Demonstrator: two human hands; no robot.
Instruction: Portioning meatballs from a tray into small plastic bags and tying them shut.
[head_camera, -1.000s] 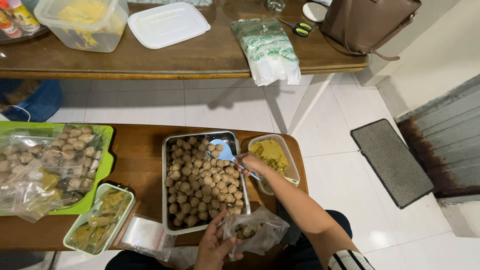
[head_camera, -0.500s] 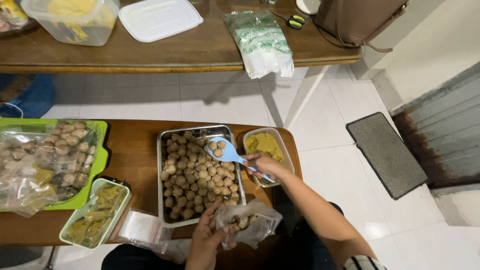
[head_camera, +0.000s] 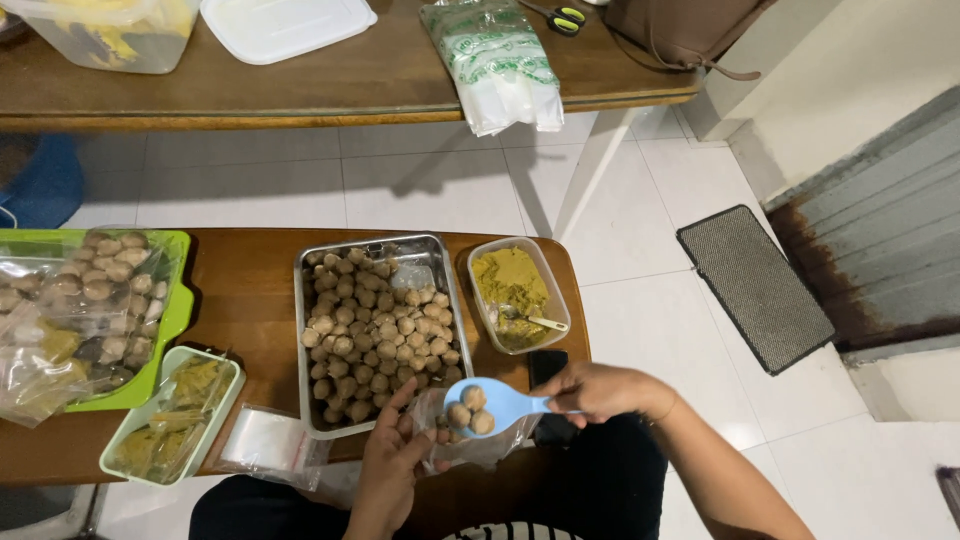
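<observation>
— Two wooden surfaces show: the near worktop (head_camera: 250, 300) over a white tiled floor (head_camera: 420, 190), and a second wooden table (head_camera: 330, 90) beyond it. What lies on the near one?

— A steel tray (head_camera: 440, 262) of brown meatballs (head_camera: 375, 330) sits near its right end, with a clear tub of yellow-green paste (head_camera: 508, 285) just beside it at the right edge. Toward the left edge stand a green tray (head_camera: 175, 300) of bagged meatballs and a pale green tub (head_camera: 170, 415) at the front edge.

— And the hands?

— At the front edge, the right hand (head_camera: 600, 390) is closed round the handle of a blue spoon (head_camera: 495, 400) carrying three meatballs. The left hand (head_camera: 390, 460) grips a clear plastic bag (head_camera: 470, 445) just under the spoon, touching the steel tray's front rim.

— The room?

— A grey mat (head_camera: 755, 285) lies on the tiles to the right, near a stained grey wall (head_camera: 880, 240). The far table bears a white lid (head_camera: 285, 25), a bag (head_camera: 495, 60) hanging over its edge, and a brown handbag (head_camera: 680, 30).
</observation>
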